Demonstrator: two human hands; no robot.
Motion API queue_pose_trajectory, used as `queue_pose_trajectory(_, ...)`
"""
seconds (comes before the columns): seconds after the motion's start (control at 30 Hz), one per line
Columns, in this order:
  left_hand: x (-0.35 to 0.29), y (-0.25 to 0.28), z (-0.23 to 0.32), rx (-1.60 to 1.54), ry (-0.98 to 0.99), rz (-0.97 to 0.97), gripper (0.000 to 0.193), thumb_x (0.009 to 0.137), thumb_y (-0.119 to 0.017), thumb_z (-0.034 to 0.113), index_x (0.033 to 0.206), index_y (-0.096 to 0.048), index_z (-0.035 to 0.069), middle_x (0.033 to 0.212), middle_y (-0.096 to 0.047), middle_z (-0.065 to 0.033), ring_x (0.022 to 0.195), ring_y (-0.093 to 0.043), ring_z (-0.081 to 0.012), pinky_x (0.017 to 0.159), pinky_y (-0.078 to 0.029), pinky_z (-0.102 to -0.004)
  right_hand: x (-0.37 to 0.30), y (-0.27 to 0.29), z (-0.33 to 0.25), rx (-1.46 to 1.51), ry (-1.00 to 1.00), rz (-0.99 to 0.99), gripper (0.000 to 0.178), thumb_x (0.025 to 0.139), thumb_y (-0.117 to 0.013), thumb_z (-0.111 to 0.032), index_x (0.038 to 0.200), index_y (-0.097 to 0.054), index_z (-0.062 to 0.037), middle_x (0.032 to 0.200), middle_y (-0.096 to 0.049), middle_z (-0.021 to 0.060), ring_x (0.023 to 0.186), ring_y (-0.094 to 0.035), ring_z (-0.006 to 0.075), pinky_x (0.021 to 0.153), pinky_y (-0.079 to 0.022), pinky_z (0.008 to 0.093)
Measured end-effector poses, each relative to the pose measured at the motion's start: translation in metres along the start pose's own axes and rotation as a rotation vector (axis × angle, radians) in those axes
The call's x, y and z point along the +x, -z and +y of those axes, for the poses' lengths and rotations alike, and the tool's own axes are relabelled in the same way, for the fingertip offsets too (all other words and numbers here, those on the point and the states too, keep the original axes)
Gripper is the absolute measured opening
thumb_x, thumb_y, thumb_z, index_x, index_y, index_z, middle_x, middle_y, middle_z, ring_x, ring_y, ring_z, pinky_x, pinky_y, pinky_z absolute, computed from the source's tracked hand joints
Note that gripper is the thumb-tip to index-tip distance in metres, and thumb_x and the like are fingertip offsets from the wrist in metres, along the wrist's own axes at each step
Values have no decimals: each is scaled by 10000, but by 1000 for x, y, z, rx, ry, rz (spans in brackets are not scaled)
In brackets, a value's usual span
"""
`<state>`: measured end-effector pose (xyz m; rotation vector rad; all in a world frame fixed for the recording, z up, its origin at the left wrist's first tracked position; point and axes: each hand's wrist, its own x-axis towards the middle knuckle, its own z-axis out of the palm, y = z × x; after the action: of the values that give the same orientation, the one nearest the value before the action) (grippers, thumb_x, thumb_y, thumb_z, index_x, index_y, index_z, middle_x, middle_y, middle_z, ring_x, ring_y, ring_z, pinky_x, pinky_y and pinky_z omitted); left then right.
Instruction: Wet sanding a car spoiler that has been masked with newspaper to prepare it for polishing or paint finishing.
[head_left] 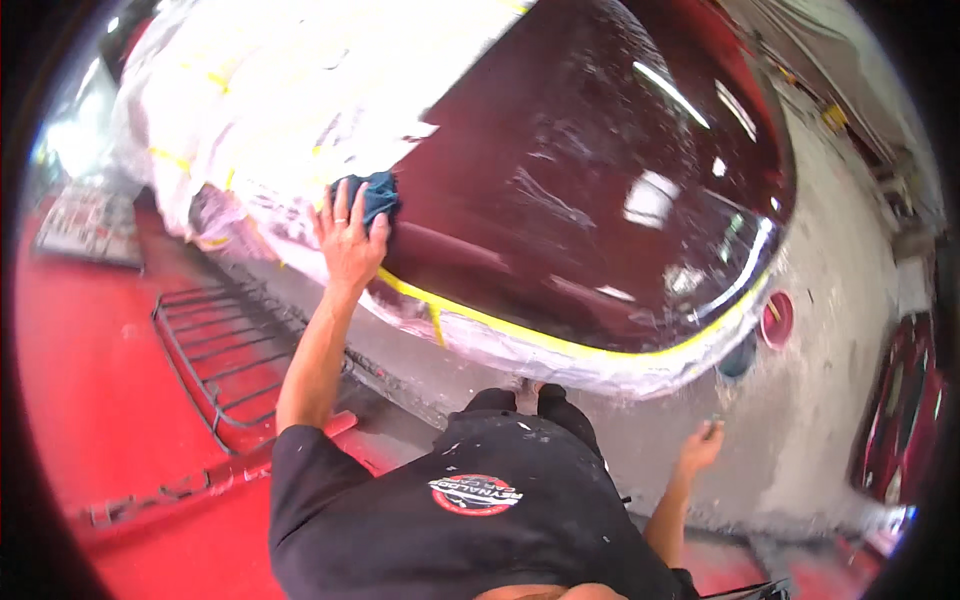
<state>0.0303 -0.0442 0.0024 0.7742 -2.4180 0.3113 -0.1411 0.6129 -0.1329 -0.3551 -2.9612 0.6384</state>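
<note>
A dark red car panel (500, 220), glossy with whitish smears, spreads out ahead of me. My left hand (347, 235) is at its near left corner, fingers over a bunched dark blue cloth (378, 197) pressed to the surface beside the masking sheet. A ring shows on one finger. Lower right, my right hand (702, 447) hangs apart from the car, its fingers curled around something small and dark that I cannot make out. Yellow tape (520, 330) follows the panel's near edge.
White masking sheet (260, 90) covers the car's left side. On the grey floor stand a pink bucket (777, 320) and a dark container (738, 360). A black metal rack (225, 355) lies left on red flooring; a dark red part (900, 410) is far right.
</note>
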Motion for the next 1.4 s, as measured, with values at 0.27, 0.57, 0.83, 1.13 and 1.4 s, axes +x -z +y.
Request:
queue_pose_trajectory(0.27,-49,2,136,-281,-861,-93,584,792,-697,288,1355,-590,401,1487,-476,-72,1375,-425,-392,1108,-299,-682,-138,-27,105,13,-355,-149,367,935,-639,-213,1211,-627,29,1118,-684,234,1040,-657,393,913,-502,453)
queue_pose_trajectory(0.57,-55,-6,398,-429,-821,-250,518,819,-648,231,1334,-631,291,1450,-504,-98,1356,-436,-374,1099,-319,-620,-81,-34,147,112,-400,-97,344,948,-640,-266,1118,-636,33,920,-682,199,821,-641,327,776,-500,431)
queue_pose_trajectory(0.83,-4,-98,577,-324,-657,-297,468,907,-558,243,1367,-589,168,1446,-507,-133,1387,-415,-358,1135,-275,-602,41,5,178,517,-198,-165,268,998,-618,-224,1074,-605,33,887,-625,39,759,-524,152,679,-459,329)
queue_pose_trajectory(1.13,1,-8,550,-1097,-120,-600,436,906,-555,178,1333,-617,242,1301,-569,-251,1271,-515,-420,1036,-457,-506,168,103,-19,1325,-227,-489,395,1011,-592,-236,1309,-559,22,1257,-599,154,1102,-598,283,938,-489,391)
queue_pose_trajectory(1.4,-97,138,391,-1420,660,-500,523,1008,-515,416,1295,-597,-14,1336,-570,-226,1234,-538,-306,1040,-428,-426,27,58,-241,726,1379,-648,421,969,-598,-226,1302,-584,32,1376,-543,228,1259,-514,365,1116,-349,462)
